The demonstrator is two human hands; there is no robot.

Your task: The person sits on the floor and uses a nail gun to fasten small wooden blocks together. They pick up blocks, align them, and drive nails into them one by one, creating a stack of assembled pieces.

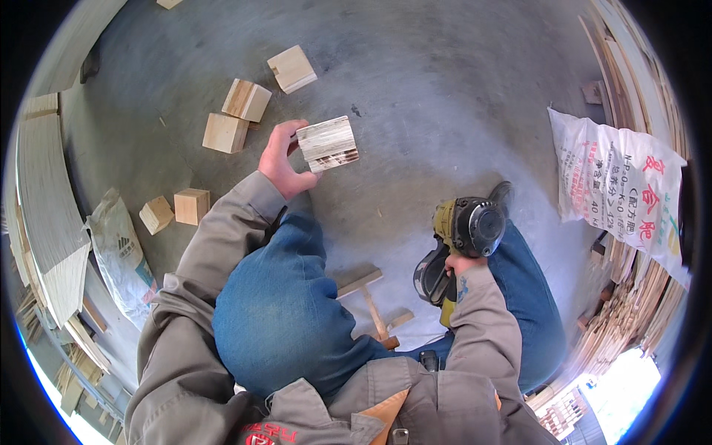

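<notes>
My left hand (279, 163) is closed around a rough wooden block (326, 139), raised off the floor in front of my knee. Fingers lie along its far edge and the thumb along its near one; the side facing me is pale and weathered, with a dark brown strip. In my right hand (463, 265) is the handle of a yellow-green and black nail gun (478, 226), with a round black cap facing up. It hangs beside my right leg, apart from the block. The nail gun's tip is hidden.
Several wooden blocks (292, 69) lie on the grey concrete floor (415, 81) at the far left. Wood strips (376, 311) lie between my legs. A white printed sack (615, 182) rests against stacked boards on the right; another sack (119, 248) and panels (48, 200) stand left.
</notes>
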